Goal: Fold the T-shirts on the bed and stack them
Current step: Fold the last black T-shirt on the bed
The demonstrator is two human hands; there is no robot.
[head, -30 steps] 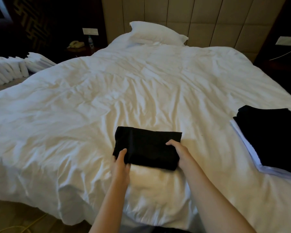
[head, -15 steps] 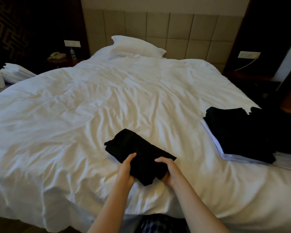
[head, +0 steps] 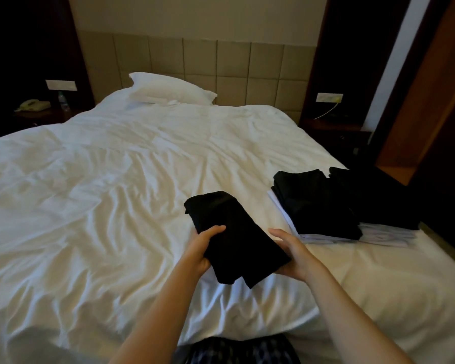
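A folded black T-shirt (head: 231, 232) is lifted off the white bed (head: 103, 195), tilted, its far end pointing away to the left. My left hand (head: 201, 249) grips its left edge, thumb on top. My right hand (head: 293, 254) holds its right near corner from below, fingers under the cloth. To the right lies a stack of folded black T-shirts (head: 315, 203) on a pale folded garment (head: 373, 236). A second dark pile (head: 378, 195) sits just beyond it near the bed's right edge.
A white pillow (head: 168, 89) lies at the padded headboard. A dark nightstand on the left carries a phone (head: 33, 105) and a bottle (head: 62, 99). Another nightstand (head: 334, 130) stands on the right, with a wooden door frame behind it.
Both hands picked the folded black T-shirt up from the duvet, turned it and carried it rightward toward the stack. The view swung right and upward.
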